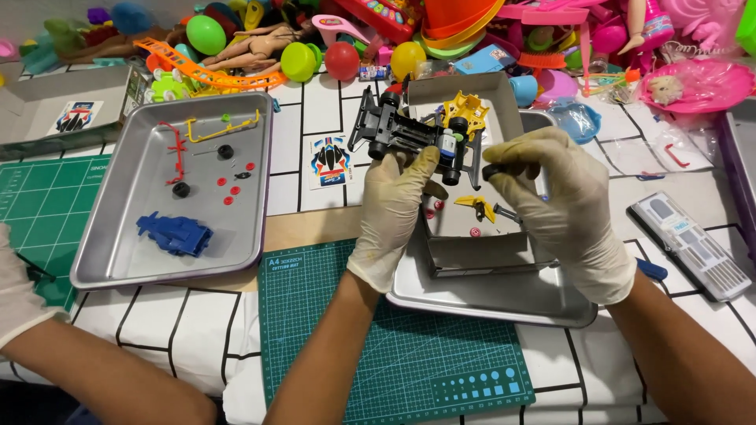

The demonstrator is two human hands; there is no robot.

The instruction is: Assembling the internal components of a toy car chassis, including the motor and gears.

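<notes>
My left hand (391, 211), in a pale glove, holds a black toy racing-car chassis (409, 135) with black wheels above a metal tray (504, 295). My right hand (561, 206), also gloved, pinches a small black part (492, 168) right beside the chassis's rear end. A yellow plastic piece (466, 112) sits just behind the chassis. Inside a grey cardboard box (472, 256) standing in the tray lie a small yellow part (477, 206) and tiny red pieces (475, 232).
A second metal tray (102, 260) at left holds a blue car body (175, 234), red and yellow part frames and black wheels. Another person's gloved hand (17, 287) rests at far left. Green cutting mats, a sticker sheet (330, 160), a grey case (693, 245) and piled toys surround.
</notes>
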